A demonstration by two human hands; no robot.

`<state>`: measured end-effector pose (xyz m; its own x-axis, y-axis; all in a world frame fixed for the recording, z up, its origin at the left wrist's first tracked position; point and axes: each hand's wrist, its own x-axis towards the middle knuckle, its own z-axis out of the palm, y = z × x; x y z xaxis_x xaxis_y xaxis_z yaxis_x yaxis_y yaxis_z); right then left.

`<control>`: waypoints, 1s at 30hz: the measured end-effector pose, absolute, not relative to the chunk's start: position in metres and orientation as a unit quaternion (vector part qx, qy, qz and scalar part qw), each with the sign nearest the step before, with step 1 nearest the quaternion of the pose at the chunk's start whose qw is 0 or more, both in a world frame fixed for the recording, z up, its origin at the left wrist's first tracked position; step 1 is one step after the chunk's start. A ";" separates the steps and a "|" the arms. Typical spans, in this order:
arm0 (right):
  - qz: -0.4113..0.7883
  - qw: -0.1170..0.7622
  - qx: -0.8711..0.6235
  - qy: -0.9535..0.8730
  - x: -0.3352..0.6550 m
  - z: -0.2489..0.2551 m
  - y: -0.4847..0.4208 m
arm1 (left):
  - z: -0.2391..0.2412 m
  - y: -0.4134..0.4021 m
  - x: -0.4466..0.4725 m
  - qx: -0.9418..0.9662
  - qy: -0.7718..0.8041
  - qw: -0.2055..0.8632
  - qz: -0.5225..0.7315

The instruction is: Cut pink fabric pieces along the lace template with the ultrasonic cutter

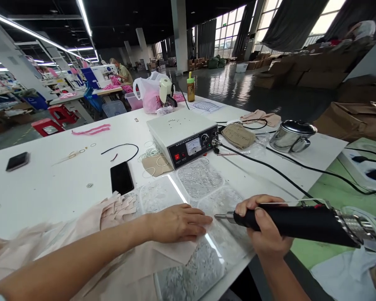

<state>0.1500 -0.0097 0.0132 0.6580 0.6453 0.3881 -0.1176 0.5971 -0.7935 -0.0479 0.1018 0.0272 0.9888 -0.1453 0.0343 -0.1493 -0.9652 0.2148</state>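
Note:
My left hand (pixel 178 221) lies flat with its fingers stretched out, on pale pink fabric (pixel 150 263) and the clear, scuffed plate (pixel 203 259). Its fingertips point at the metal tip of a black ultrasonic handpiece (pixel 297 221), a small gap from them. My right hand (pixel 266 230) is wrapped round the handpiece, which is held nearly level just above the plate. More of the thin fabric, with a bunch of cut strips (pixel 118 209), spreads under and behind my left forearm. A black cable runs from the generator box (pixel 190 146) toward the handpiece.
A black phone (pixel 121 177), another phone (pixel 17 161), scissors (pixel 71 154) and elastic cords (pixel 153 154) lie on the white table (pixel 62 184). A steel mug (pixel 292 136) stands right, near cables. A bottle (pixel 190 88) stands at the back. Another person (pixel 123 72) sits farther off.

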 end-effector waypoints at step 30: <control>0.262 0.806 -0.417 -0.328 0.129 0.026 -0.028 | 0.012 0.125 -0.047 0.969 -0.100 0.225 0.021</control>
<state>0.1286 -0.0281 0.0261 0.6475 0.6961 0.3101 -0.1485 0.5144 -0.8446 -0.0470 0.1253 0.0115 0.9790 -0.1852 0.0851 -0.2037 -0.8785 0.4322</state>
